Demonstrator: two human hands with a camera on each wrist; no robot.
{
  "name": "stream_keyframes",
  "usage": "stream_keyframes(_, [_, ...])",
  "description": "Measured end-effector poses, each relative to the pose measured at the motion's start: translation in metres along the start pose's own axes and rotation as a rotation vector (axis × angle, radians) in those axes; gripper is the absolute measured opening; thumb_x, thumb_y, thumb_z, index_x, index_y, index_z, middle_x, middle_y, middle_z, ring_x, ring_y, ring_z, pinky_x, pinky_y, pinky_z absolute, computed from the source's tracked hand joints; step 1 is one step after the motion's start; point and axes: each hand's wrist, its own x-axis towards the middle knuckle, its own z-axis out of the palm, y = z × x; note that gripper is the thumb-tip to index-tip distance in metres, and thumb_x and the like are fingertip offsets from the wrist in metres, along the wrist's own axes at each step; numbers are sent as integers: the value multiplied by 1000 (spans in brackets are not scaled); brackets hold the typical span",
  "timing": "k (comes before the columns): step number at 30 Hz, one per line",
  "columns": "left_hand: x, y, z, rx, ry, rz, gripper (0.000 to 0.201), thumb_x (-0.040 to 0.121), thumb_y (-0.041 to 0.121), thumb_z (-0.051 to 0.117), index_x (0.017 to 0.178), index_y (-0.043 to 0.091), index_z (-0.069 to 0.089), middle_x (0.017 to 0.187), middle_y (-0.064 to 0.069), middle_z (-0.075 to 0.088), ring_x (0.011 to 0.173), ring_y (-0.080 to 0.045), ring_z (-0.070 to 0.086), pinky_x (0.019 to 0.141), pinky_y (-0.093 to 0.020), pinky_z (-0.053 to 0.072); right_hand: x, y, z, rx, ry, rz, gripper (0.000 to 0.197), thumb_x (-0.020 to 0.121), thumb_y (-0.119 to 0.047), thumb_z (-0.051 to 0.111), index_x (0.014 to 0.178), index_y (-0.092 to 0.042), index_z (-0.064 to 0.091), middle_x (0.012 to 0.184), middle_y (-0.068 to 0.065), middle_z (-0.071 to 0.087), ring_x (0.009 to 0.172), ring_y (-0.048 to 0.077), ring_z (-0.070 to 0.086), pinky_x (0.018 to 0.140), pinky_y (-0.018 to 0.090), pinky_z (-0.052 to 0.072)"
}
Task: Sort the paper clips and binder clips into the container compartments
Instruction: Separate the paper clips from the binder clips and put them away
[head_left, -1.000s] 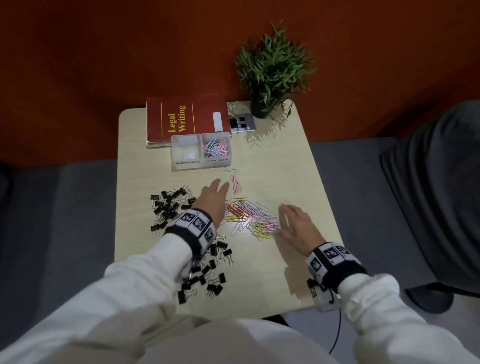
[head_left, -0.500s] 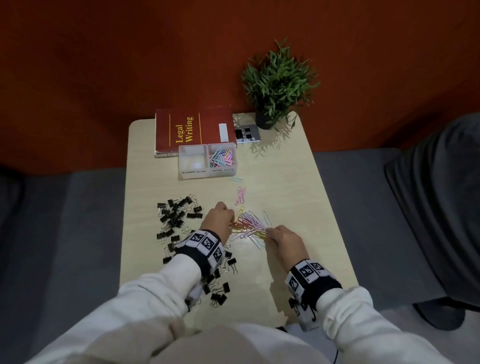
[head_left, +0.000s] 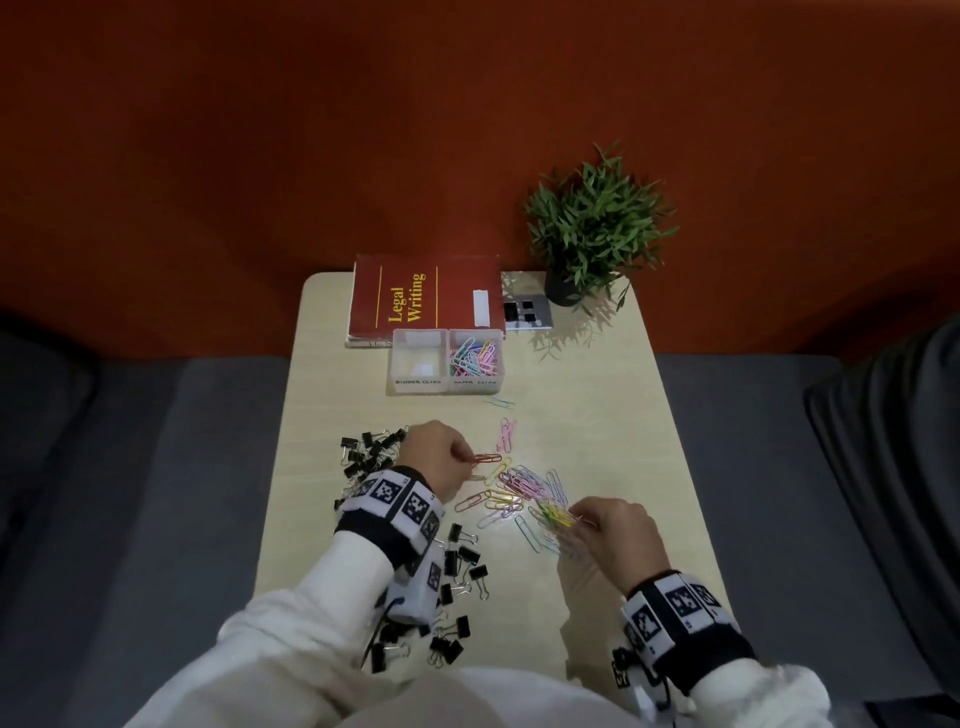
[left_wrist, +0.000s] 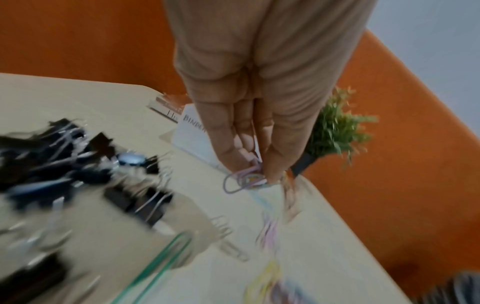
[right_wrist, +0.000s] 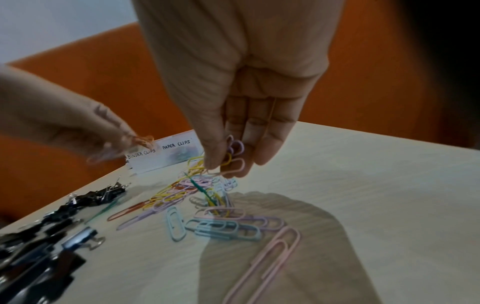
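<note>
A pile of coloured paper clips (head_left: 519, 488) (right_wrist: 205, 203) lies mid-table. My left hand (head_left: 441, 457) (left_wrist: 246, 164) pinches a few paper clips (left_wrist: 244, 179) lifted off the pile's left side. My right hand (head_left: 613, 525) (right_wrist: 228, 162) pinches a bunch of paper clips (right_wrist: 233, 158) at the pile's right edge. Black binder clips (head_left: 371, 452) (left_wrist: 78, 164) lie left of the pile, and more binder clips (head_left: 457, 582) lie under my left forearm. The two-compartment container (head_left: 445, 387) stands farther back: its paper-clip side (head_left: 475, 358) holds several clips, its binder-clip side (head_left: 418, 358) looks bare.
A red book (head_left: 423, 296) lies behind the container, with a potted plant (head_left: 592, 228) and a small marker card (head_left: 524, 312) at the back right. Two pink clips (head_left: 506, 434) and one blue clip (head_left: 498, 401) lie between pile and container. Grey seating (head_left: 156, 467) surrounds the table.
Both hands went from lying flat on the table to pinching paper clips. The left hand has lifted its clips leftward, the right has drawn back toward me with its bunch. The pile is looser.
</note>
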Motion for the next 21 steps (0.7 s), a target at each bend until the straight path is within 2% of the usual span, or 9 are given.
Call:
stream_keyframes(2, [10,9,-17,-101,53,-9,14,79,9,73,93,9,76,93,-5,74,76,-10,62,76,-17,50,2,-1,-1,6,-9,-11,11,82,-22,64,91,-25,70,85,1,75,84,23,67,69,31,51])
stream_keyframes(6, [40,30,-51,-208,96,4,17,78,7,74,95,7,74,96,-4,72,87,-16,66,88,-29,55,8,0,0,8,-21,-9,11,82,-25,63,90,-26,70,84,0,75,81,22,67,66,32,51])
stream_keyframes(8, [59,39,-62,-177,124,21,18,79,7,74,97,7,74,101,-5,72,94,-18,67,87,-29,56,9,2,0,19,-24,-10,11,81,-24,63,90,-27,70,83,0,75,80,21,67,66,32,52])
stream_keyframes(12, [96,52,-63,-100,145,-24,15,76,9,76,91,11,76,100,-3,74,92,-15,68,80,-27,58,10,4,-3,56,-12,-3,8,80,-28,65,86,-26,70,78,3,74,77,23,66,66,34,52])
stream_keyframes(16, [115,60,-53,5,102,-68,16,80,10,70,95,8,76,101,-8,74,96,-21,68,84,-30,57,10,2,-11,85,-11,-12,12,80,-34,66,82,-24,71,75,3,74,73,22,66,64,33,49])
stream_keyframes(19, [119,63,-51,63,70,-54,23,82,13,70,103,5,73,106,-10,73,98,-23,68,86,-32,57,12,-3,-23,132,-2,-13,5,78,-26,70,82,-24,73,75,0,75,73,17,67,65,28,51])
stream_keyframes(21, [115,63,-53,68,60,-22,26,82,16,71,106,7,72,109,-10,72,102,-24,66,89,-34,56,17,-8,-33,207,10,-16,7,77,-19,72,83,-21,74,74,-3,74,70,11,67,65,20,51])
